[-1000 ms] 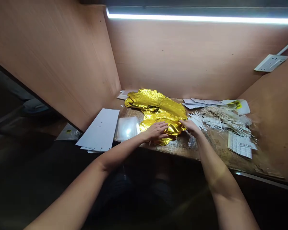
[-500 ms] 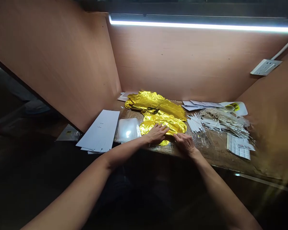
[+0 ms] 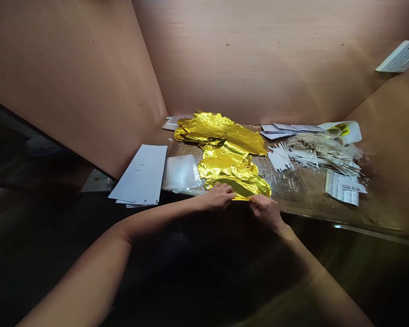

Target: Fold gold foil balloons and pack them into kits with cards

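A flat gold foil balloon [image 3: 247, 187] lies at the front edge of the bench, its near edge between my two hands. My left hand [image 3: 220, 196] is closed with curled fingers on the left part of that edge. On the right, my right hand [image 3: 266, 211] pinches the same edge between thumb and fingers. Behind them, more gold foil balloons [image 3: 221, 134] are heaped in overlapping, crinkled layers. The fingertips are partly hidden by the knuckles and the foil.
Left of the foil are clear plastic bags [image 3: 182, 171] and white paper sheets [image 3: 141, 175]. To the right lie white sticks [image 3: 279, 156], a mesh bundle [image 3: 308, 144] and a printed sheet [image 3: 342, 193]. Wooden panels enclose the bench; a socket strip [image 3: 400, 56] is on the right.
My left hand has gone from lying spread on the foil to curled at its near edge. The front balloon has shifted toward me and lies flatter between both hands. The view has tilted down.
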Action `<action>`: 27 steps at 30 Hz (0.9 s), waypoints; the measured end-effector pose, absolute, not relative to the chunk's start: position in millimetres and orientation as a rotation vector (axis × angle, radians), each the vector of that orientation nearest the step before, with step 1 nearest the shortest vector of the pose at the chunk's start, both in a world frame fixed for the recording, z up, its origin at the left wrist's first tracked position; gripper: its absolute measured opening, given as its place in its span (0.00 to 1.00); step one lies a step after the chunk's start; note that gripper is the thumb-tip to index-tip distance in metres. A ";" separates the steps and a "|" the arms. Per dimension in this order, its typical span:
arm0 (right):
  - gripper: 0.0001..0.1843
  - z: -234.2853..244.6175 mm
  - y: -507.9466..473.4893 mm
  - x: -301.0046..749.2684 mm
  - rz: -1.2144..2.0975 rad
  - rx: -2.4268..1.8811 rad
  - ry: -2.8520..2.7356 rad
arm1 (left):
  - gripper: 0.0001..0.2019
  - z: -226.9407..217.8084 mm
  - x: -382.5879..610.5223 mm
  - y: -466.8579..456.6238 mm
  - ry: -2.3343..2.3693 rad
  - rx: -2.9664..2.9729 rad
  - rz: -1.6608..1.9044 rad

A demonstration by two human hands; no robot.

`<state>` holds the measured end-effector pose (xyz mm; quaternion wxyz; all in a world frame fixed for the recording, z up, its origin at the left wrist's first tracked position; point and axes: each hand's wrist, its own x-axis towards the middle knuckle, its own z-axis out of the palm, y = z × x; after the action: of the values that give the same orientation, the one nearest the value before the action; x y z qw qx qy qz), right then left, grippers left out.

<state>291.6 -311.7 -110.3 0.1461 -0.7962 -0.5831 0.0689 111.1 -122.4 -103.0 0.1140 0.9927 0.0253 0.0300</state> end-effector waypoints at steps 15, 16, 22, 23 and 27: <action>0.14 -88.1 -325.4 269.1 -0.029 -2.432 -1.546 | 0.16 -124.4 111.1 -127.5 -0.244 2.925 0.359; 0.13 -86.3 -325.3 269.4 0.008 -2.335 -1.635 | 0.15 -121.3 114.4 -123.9 -0.236 2.886 0.327; 0.20 -71.3 -273.6 324.5 0.740 -2.049 -1.238 | 0.16 -93.0 140.4 -104.8 0.208 2.393 0.342; 0.24 -68.8 -266.2 332.5 0.791 -2.016 -1.200 | 0.15 -91.9 138.1 -109.3 0.344 2.256 0.470; 0.34 -71.7 -266.7 317.0 0.971 -1.839 -1.058 | 0.19 -104.0 110.3 -146.1 0.580 1.533 0.482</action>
<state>317.0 -266.7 -71.7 0.3933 -0.7245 -0.4170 0.3827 110.3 -146.1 -104.0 0.6567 0.6767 0.2561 0.2126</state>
